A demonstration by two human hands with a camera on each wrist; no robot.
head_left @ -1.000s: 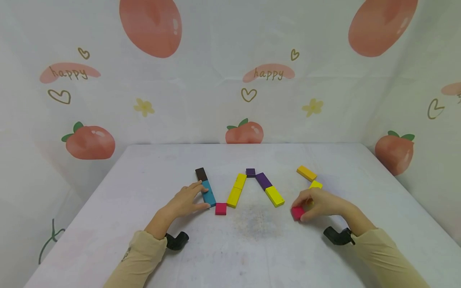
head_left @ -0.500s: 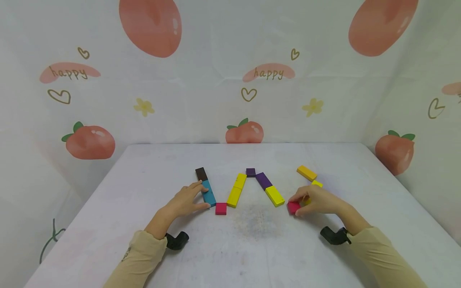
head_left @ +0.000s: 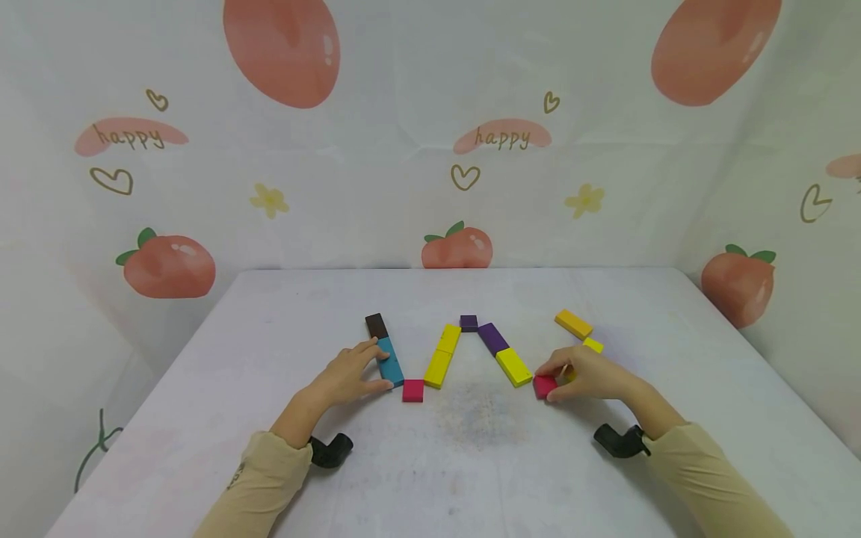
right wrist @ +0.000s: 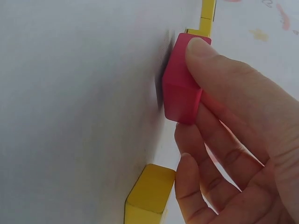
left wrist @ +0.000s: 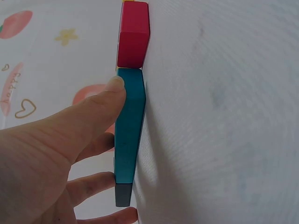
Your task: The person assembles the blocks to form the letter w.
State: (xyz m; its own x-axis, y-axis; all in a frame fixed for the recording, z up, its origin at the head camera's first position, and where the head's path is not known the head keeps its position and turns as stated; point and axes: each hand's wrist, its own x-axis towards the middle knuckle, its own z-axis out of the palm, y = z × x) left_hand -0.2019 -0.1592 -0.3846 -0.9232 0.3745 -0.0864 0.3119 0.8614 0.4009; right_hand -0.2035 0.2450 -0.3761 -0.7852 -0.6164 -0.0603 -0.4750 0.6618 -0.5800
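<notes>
My left hand (head_left: 346, 373) rests its thumb and fingertips against a blue block (head_left: 390, 362). A dark brown block (head_left: 377, 326) adjoins its far end and a small red block (head_left: 413, 391) its near end. Between thumb and fingers my right hand (head_left: 595, 373) pinches a second red block (right wrist: 182, 88), low over the table. That block is close to the near end of a yellow block (head_left: 514, 367); whether they touch I cannot tell. In the right wrist view another yellow block (right wrist: 149, 191) lies by the little finger, and the hand partly covers it in the head view.
From the left-hand red block, yellow blocks (head_left: 438, 368) slant up to a small purple block (head_left: 468, 323); a longer purple block (head_left: 492, 339) slopes down from there. An orange-yellow block (head_left: 574, 323) lies beyond my right hand. A printed cloth (head_left: 370, 187) hangs behind the white table (head_left: 471, 478).
My right hand has slid the red block leftward and slightly away from me, up to the yellow block's near end. The left hand has stayed in place on the blue block.
</notes>
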